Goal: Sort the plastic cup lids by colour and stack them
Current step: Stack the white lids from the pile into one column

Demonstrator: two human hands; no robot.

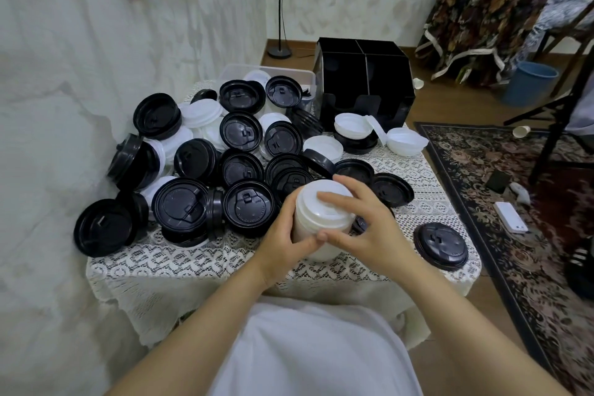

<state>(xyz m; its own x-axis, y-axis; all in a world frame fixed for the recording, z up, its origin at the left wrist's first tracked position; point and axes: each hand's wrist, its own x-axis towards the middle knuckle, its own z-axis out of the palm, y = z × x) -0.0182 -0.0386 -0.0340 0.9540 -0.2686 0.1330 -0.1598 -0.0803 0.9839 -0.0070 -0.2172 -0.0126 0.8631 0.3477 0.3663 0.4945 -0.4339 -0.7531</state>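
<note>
A stack of white lids [316, 222] stands near the front middle of the small table [199, 264], held between both hands. My left hand [284, 241] grips its left side, thumb across the front. My right hand [360, 225] curls over the top and right side, fingers lying on the top lid. A big heap of black lids [244, 206] mixed with white lids [202, 114] covers the table's left and back. One black lid [440, 244] lies alone at the front right corner. A few white lids [406, 141] sit by the back right edge.
A black compartment organizer [366, 80] stands at the table's back right, next to a clear plastic bin [273, 72]. The wall is close on the left. On the floor to the right are a patterned rug [514, 202], a blue bucket [530, 83] and a paper cup [520, 131].
</note>
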